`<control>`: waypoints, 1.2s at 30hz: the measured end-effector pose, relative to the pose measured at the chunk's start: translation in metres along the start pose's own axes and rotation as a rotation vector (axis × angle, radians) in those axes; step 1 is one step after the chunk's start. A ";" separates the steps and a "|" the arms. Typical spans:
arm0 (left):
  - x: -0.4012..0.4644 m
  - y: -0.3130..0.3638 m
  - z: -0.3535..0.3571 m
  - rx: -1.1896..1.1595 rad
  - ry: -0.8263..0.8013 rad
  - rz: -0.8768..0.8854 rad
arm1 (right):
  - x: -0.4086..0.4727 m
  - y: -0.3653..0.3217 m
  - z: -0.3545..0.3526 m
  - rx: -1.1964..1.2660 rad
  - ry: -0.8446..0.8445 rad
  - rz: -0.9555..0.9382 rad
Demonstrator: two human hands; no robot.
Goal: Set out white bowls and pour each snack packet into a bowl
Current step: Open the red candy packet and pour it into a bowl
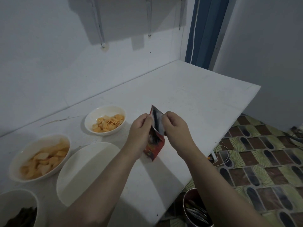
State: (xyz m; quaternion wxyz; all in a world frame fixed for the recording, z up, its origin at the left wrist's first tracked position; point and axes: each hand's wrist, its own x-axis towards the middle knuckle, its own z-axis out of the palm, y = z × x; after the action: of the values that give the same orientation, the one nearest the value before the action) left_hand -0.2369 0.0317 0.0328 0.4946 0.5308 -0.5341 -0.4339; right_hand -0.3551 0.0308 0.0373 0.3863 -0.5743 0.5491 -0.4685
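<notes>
A red and dark snack packet [155, 141] stands over the middle of the white table, its top torn open and its silver lining showing. My left hand [139, 128] pinches the left side of the opening and my right hand [176, 126] pinches the right side. An empty white bowl [86, 171] sits just left of my left forearm. Further back a white bowl [91, 117] holds round orange crackers. At the left another white bowl [18, 158] holds pale yellow chips. A fourth white bowl [9, 202] at the lower left corner holds something dark.
The white table [196, 99] runs along a white wall, with its right edge over a patterned floor. A metal bin [188, 199] holding empty packets stands on the floor below the table's front corner. White cables [223, 154] lie on the floor at right.
</notes>
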 end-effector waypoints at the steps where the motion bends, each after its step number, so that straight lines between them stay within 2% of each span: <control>1: 0.002 0.000 -0.004 0.043 0.002 0.035 | 0.000 -0.003 0.000 -0.087 0.004 -0.040; 3: 0.006 0.003 -0.011 0.148 0.000 0.096 | 0.003 -0.010 -0.003 -0.190 0.047 -0.084; 5: 0.006 0.008 -0.018 0.222 -0.009 0.116 | 0.006 -0.015 -0.008 -0.186 0.079 -0.089; 9: 0.001 0.019 -0.013 0.123 -0.012 0.029 | 0.000 -0.023 -0.007 -0.195 0.026 -0.162; 11: 0.000 0.020 -0.008 0.061 0.034 -0.048 | -0.002 -0.026 -0.008 -0.181 0.018 -0.197; 13: 0.004 0.013 -0.008 0.108 0.081 -0.146 | -0.003 -0.030 -0.011 -0.150 0.013 -0.223; 16: 0.017 -0.003 -0.016 0.116 0.095 -0.392 | -0.004 -0.035 -0.016 -0.107 0.006 -0.286; 18: 0.021 -0.009 -0.021 -0.047 0.052 -0.553 | -0.006 -0.038 -0.016 -0.080 -0.003 -0.335; 20: 0.022 -0.009 -0.024 -0.283 0.026 -0.640 | -0.008 -0.039 -0.014 -0.053 -0.012 -0.345; 24: 0.020 -0.009 -0.021 -0.517 0.090 -0.648 | -0.006 -0.040 -0.015 -0.053 -0.049 -0.273; 28: 0.019 -0.006 -0.021 -0.508 0.227 -0.561 | -0.010 -0.043 -0.019 -0.150 -0.146 -0.199; 32: 0.023 0.000 -0.033 -0.478 0.363 -0.458 | -0.016 -0.050 -0.017 -0.288 -0.196 -0.351; 36: 0.021 0.010 -0.053 -0.542 0.502 -0.373 | -0.019 -0.062 -0.007 -0.411 -0.025 -0.499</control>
State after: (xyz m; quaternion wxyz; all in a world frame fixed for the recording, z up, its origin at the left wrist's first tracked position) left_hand -0.1847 0.0151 0.0512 0.6443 0.5584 -0.1579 -0.4981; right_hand -0.3444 0.0560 0.0961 0.1423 -0.7627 0.4698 -0.4211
